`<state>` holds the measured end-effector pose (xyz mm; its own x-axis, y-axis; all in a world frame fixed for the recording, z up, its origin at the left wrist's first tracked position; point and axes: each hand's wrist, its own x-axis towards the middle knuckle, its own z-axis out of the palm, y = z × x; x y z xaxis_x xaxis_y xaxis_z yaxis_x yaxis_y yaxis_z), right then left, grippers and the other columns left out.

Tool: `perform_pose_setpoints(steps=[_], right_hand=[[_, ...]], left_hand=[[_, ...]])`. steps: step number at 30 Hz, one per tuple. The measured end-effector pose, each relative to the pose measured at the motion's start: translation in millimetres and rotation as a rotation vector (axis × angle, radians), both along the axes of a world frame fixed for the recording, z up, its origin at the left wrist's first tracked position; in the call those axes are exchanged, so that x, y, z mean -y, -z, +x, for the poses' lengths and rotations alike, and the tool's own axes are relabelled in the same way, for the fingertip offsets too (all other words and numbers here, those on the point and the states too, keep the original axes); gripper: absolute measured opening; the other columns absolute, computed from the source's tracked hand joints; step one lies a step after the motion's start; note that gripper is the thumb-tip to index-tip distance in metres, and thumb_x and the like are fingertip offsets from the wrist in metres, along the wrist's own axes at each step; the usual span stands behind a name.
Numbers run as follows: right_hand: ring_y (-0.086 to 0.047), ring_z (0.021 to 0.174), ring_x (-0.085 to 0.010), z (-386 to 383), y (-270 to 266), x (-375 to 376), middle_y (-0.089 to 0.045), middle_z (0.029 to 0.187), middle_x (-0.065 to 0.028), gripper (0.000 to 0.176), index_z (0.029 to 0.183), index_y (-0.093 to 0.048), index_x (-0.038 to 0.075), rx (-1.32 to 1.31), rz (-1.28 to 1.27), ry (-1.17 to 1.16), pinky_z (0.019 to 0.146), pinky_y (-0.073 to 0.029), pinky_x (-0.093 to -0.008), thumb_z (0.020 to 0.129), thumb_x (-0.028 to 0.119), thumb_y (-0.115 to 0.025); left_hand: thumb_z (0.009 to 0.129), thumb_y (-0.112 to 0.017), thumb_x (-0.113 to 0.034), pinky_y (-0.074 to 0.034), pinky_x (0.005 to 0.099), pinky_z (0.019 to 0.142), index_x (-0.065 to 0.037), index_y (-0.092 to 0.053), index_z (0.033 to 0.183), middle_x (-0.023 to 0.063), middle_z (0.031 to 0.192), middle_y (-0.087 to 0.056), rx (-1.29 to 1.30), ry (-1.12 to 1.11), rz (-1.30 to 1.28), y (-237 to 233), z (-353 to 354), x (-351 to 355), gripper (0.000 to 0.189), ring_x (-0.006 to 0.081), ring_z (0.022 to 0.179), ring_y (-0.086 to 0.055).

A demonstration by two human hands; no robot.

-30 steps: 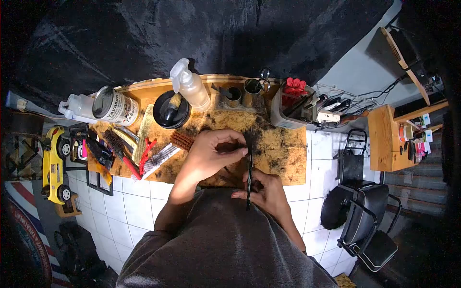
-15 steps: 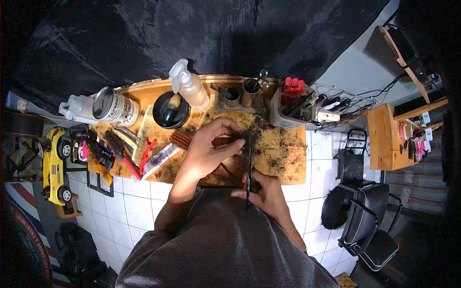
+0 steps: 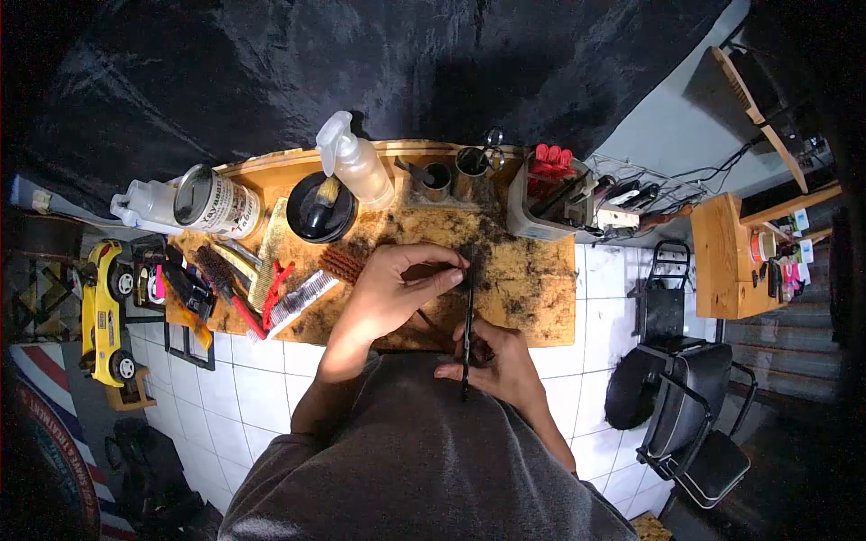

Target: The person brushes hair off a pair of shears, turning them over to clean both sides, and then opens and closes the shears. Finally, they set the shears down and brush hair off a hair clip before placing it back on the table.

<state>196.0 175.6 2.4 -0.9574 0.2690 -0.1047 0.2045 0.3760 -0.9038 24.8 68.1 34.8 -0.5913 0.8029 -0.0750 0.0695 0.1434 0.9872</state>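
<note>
Black comb (image 3: 467, 311) sits edge-up over the hair-strewn wooden shelf (image 3: 541, 298), probably so clippings land there. My right hand (image 3: 501, 365) grips its near end steady, and my left hand (image 3: 392, 293) pinches the far end.

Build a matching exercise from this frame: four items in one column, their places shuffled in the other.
1. toy car
2. spray bottle
3. thin dark tool
4. chair

A. on the tiled floor, right of the bench
B. gripped in the right hand
C. upright at the back of the bench
D. far left, off the bench

Pairs: 1-D, 2-C, 3-B, 4-A
</note>
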Motion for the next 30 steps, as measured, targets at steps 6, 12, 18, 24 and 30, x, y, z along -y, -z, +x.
perform_pose_setpoints(steps=[6, 12, 18, 24, 30], right_hand=[[-0.046, 0.058, -0.0081, 0.0, -7.6, 0.6, -0.05, 0.06, -0.0008, 0.036, 0.082, -0.059, 0.003, 0.043, -0.045, 0.043, 0.052, -0.039, -0.026, 0.067, 0.021, -0.086], [-0.045, 0.058, -0.0089, 4.1, 6.3, 4.4, -0.05, 0.061, -0.001, 0.032, 0.077, -0.058, 0.001, -0.019, -0.059, 0.086, 0.053, -0.039, -0.0254, 0.068, 0.016, -0.085], [-0.049, 0.058, -0.0097, 2.4, -1.5, 0.8, -0.055, 0.064, -0.0019, 0.037, 0.082, -0.059, 0.002, 0.033, -0.06, 0.07, 0.054, -0.042, -0.0268, 0.065, 0.02, -0.087], [-0.057, 0.062, -0.0183, 2.9, -8.4, -4.9, -0.059, 0.07, -0.0076, 0.05, 0.089, -0.06, 0.002, 0.097, -0.052, -0.023, 0.057, -0.046, -0.0316, 0.062, 0.034, -0.087], [-0.052, 0.059, -0.0086, 5.0, -4.1, -0.9, -0.058, 0.066, -0.0011, 0.041, 0.084, -0.06, 0.003, 0.012, -0.063, 0.014, 0.053, -0.042, -0.0257, 0.062, 0.024, -0.088]], left_hand=[[0.083, -0.07, -0.005, -0.05, 0.0221, 0.067, 0.002, -0.059, 0.101, 0.0061, 0.091, -0.066, 0.134, -0.009, 0.042, 6.5, -2.0, 0.3, 0.022, 0.0084, 0.083, -0.059], [0.085, -0.067, -0.002, -0.053, 0.0216, 0.067, 0.002, -0.056, 0.103, 0.0073, 0.094, -0.062, 0.202, -0.107, 0.073, -1.8, 0.4, -3.9, 0.021, 0.0083, 0.08, -0.056], [0.089, -0.061, -0.001, -0.058, 0.0273, 0.072, 0.003, -0.054, 0.104, 0.0079, 0.098, -0.057, 0.389, -0.166, 0.189, -2.6, 3.7, -5.1, 0.017, 0.0106, 0.085, -0.056], [0.088, -0.063, -0.002, -0.055, 0.025, 0.073, 0.004, -0.059, 0.101, 0.0072, 0.095, -0.062, 0.248, -0.093, 0.163, 2.6, 1.9, -3.7, 0.015, 0.0114, 0.084, -0.06], [0.083, -0.07, -0.006, -0.051, 0.0233, 0.072, 0.003, -0.069, 0.096, 0.0093, 0.093, -0.068, -0.065, -0.018, 0.064, 0.2, 1.2, -3.0, 0.016, 0.0106, 0.082, -0.063]])
